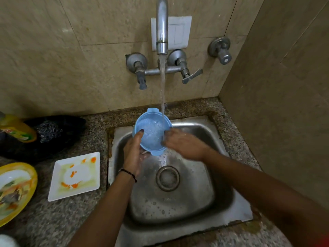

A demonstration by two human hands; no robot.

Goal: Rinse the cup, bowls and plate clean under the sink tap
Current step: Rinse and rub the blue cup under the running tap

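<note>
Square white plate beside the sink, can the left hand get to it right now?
Probably yes: the square white plate lies on the counter just left of the left hand, nothing between them. But that hand grips the blue bowl, so it must let go first.

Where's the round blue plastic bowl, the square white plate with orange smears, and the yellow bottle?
The round blue plastic bowl (142, 124): head view, its inner wall.
The square white plate (80, 172): head view, its bare white middle.
The yellow bottle (16, 126): head view, its yellow side.

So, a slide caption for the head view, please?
Left hand holds blue bowl under running tap; right hand at its rim.
</note>
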